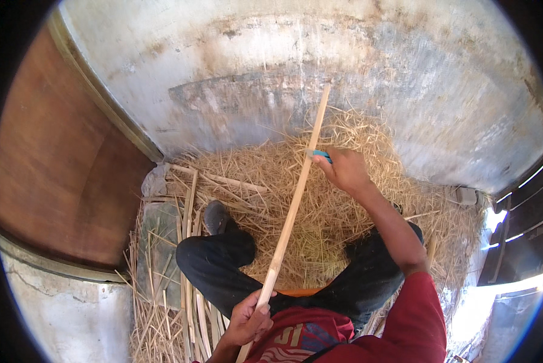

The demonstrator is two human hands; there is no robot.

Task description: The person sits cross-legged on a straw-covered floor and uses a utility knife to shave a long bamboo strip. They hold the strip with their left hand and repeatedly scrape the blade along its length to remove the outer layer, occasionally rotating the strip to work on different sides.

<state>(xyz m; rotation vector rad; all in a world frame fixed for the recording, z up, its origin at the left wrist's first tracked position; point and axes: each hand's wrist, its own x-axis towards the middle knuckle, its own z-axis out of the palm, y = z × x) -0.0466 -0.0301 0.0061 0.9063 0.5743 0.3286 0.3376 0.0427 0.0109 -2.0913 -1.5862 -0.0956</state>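
A long, pale bamboo strip slants from my lap up and away toward the wall. Near its lower end my left hand is closed round it, close to my red shirt. My right hand, arm stretched out, grips a small blue-handled knife whose blade rests on the strip toward its far end. Most of the knife's handle is hidden inside my fingers.
Straw-like shavings cover the floor around my crossed legs. Several loose strips lie to my left, beside a grey slab. A stained wall stands ahead, and a brown door panel at far left.
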